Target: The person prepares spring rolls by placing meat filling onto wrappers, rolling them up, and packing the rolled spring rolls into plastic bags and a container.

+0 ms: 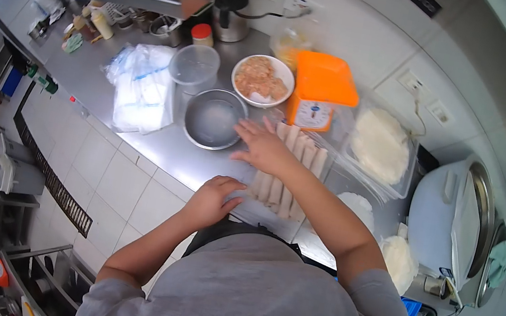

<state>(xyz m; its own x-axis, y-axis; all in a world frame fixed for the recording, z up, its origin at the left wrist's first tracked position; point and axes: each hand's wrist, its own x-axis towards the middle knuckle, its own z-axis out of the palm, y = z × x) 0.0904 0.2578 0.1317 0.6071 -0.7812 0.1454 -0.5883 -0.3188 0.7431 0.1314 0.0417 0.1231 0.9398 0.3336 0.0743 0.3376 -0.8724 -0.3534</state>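
Observation:
My right hand (263,149) reaches over the steel counter, fingers spread, between a round metal bowl (214,119) and a row of pale rolled dough sticks (290,178). Its fingertips are close to the bowl's rim; whether they touch it I cannot tell. The hand and forearm cover part of the rolls, which lie side by side. Lower down, near the counter's front edge, my left hand (211,202) is beside the near end of the rolls, thumb apart from the fingers and nothing seen in it. The bowl seems to hold a little liquid.
Behind stand a white bowl of minced filling (261,79), an orange kitchen scale (318,95) and a clear round tub (194,66). Plastic bags (143,88) lie left. A container of white flour-like stuff (380,145) and a large whitish tub (443,212) are right.

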